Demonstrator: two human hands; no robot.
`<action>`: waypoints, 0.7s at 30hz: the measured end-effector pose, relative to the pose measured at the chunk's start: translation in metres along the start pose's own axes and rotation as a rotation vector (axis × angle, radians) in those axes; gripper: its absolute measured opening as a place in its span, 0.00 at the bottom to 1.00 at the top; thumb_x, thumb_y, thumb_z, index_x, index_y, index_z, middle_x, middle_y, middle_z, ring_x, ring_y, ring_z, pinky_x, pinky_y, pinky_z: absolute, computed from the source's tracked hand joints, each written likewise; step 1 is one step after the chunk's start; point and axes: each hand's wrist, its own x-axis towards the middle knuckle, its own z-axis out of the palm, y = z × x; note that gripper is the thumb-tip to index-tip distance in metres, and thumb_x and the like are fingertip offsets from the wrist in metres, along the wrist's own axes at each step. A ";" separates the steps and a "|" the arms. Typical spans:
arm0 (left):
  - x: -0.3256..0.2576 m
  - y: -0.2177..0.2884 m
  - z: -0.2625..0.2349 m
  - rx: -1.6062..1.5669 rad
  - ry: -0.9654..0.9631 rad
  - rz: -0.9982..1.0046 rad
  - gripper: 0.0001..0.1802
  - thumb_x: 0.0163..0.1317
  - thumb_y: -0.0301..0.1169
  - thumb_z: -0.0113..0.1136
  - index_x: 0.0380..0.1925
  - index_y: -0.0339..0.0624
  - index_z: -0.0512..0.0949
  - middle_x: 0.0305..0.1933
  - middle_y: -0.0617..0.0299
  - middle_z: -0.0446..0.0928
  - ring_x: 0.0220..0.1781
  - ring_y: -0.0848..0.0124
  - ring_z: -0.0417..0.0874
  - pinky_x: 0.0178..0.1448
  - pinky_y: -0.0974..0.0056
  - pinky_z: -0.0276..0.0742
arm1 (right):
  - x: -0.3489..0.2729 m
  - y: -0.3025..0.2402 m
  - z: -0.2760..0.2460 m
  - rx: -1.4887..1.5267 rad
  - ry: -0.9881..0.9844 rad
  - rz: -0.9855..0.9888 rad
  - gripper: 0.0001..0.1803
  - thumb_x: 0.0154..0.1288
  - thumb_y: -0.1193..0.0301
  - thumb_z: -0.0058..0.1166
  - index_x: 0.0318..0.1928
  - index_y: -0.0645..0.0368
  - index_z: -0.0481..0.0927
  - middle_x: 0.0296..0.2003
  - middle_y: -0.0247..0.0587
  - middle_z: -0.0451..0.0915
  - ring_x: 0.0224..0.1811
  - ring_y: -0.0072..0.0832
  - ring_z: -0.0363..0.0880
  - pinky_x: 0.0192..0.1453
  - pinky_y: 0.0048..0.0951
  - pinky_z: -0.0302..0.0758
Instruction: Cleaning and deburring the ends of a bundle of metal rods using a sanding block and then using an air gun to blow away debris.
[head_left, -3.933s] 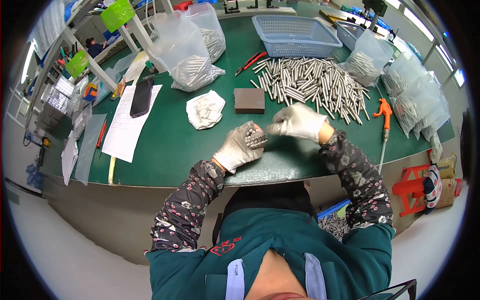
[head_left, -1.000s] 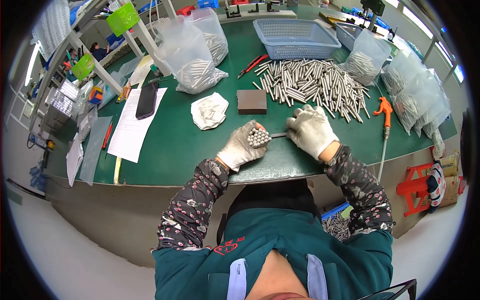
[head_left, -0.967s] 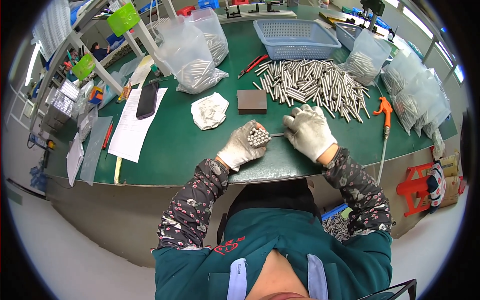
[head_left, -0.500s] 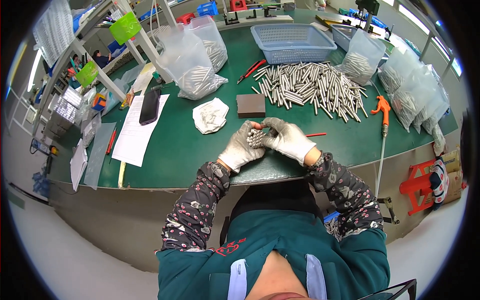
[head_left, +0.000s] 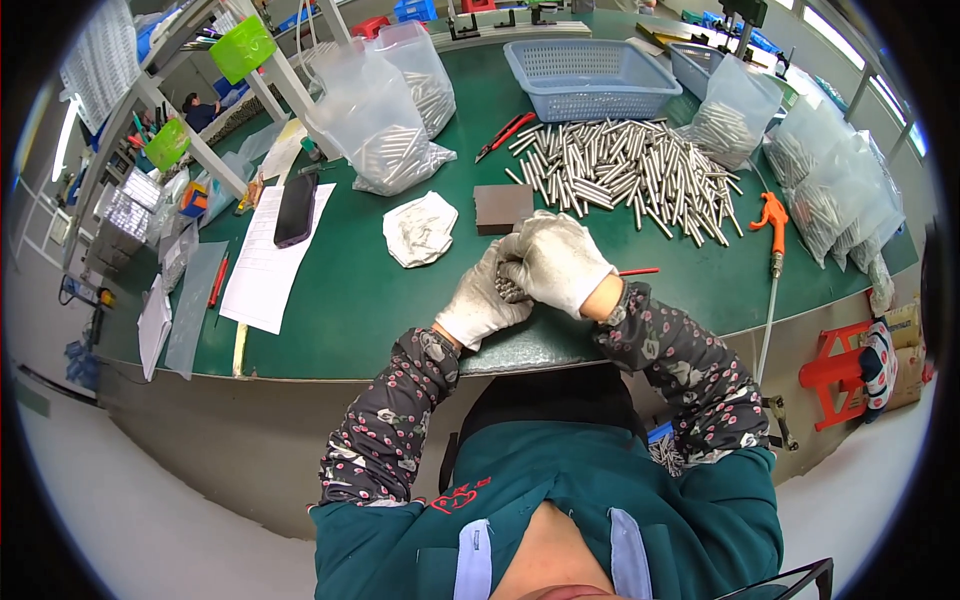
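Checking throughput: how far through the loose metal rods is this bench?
Possibly done: clear bags already hold rods. In hand: left hand grips a bundle of rods, right hand closed over it. Left: a large loose pile of rods still on the green table, so much remains.

Mid-frame, your gloved left hand (head_left: 483, 306) and right hand (head_left: 556, 262) cup a bundle of metal rods (head_left: 510, 288) over the green table (head_left: 340, 300).
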 end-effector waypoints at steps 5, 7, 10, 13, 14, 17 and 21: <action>-0.001 -0.001 -0.001 -0.031 -0.002 -0.061 0.42 0.39 0.27 0.65 0.59 0.41 0.58 0.47 0.55 0.74 0.51 0.66 0.75 0.56 0.66 0.69 | 0.005 0.011 -0.010 0.147 0.107 -0.060 0.06 0.46 0.72 0.58 0.27 0.59 0.80 0.26 0.41 0.78 0.32 0.39 0.76 0.39 0.37 0.73; -0.003 0.012 0.000 -0.067 -0.057 -0.168 0.47 0.40 0.15 0.62 0.63 0.46 0.55 0.43 0.63 0.68 0.43 0.76 0.71 0.49 0.72 0.70 | 0.018 0.032 -0.038 0.330 0.233 0.031 0.06 0.51 0.70 0.54 0.27 0.60 0.80 0.26 0.44 0.78 0.31 0.36 0.78 0.38 0.33 0.75; -0.007 0.018 -0.002 -0.105 -0.047 -0.197 0.47 0.40 0.14 0.61 0.64 0.47 0.54 0.40 0.65 0.67 0.40 0.78 0.71 0.47 0.74 0.70 | 0.054 0.064 -0.073 0.565 0.355 0.361 0.10 0.57 0.67 0.53 0.33 0.62 0.80 0.25 0.36 0.79 0.25 0.25 0.74 0.33 0.24 0.72; -0.001 0.024 -0.001 -0.126 -0.063 -0.212 0.47 0.40 0.14 0.62 0.64 0.47 0.55 0.40 0.65 0.66 0.40 0.78 0.71 0.47 0.74 0.69 | 0.083 0.135 -0.083 0.743 0.546 0.578 0.11 0.59 0.68 0.54 0.40 0.61 0.78 0.29 0.36 0.81 0.22 0.18 0.76 0.25 0.16 0.71; -0.003 0.023 0.001 -0.135 -0.077 -0.224 0.47 0.40 0.14 0.62 0.64 0.46 0.55 0.40 0.65 0.66 0.40 0.78 0.71 0.47 0.74 0.69 | 0.089 0.160 -0.081 0.815 0.637 0.607 0.11 0.59 0.69 0.54 0.40 0.62 0.78 0.30 0.38 0.82 0.25 0.20 0.78 0.27 0.17 0.73; -0.005 0.028 -0.001 -0.142 -0.076 -0.236 0.47 0.40 0.14 0.62 0.64 0.45 0.55 0.41 0.64 0.66 0.41 0.78 0.71 0.48 0.74 0.69 | 0.115 0.198 -0.079 0.788 0.790 0.719 0.09 0.59 0.72 0.54 0.40 0.62 0.78 0.29 0.39 0.82 0.26 0.22 0.80 0.28 0.20 0.76; -0.003 0.029 -0.002 -0.143 -0.081 -0.271 0.47 0.40 0.15 0.63 0.63 0.45 0.56 0.42 0.64 0.66 0.42 0.78 0.70 0.49 0.74 0.68 | 0.130 0.249 -0.062 0.717 0.709 0.857 0.09 0.59 0.75 0.53 0.41 0.62 0.78 0.30 0.40 0.81 0.26 0.24 0.80 0.27 0.21 0.77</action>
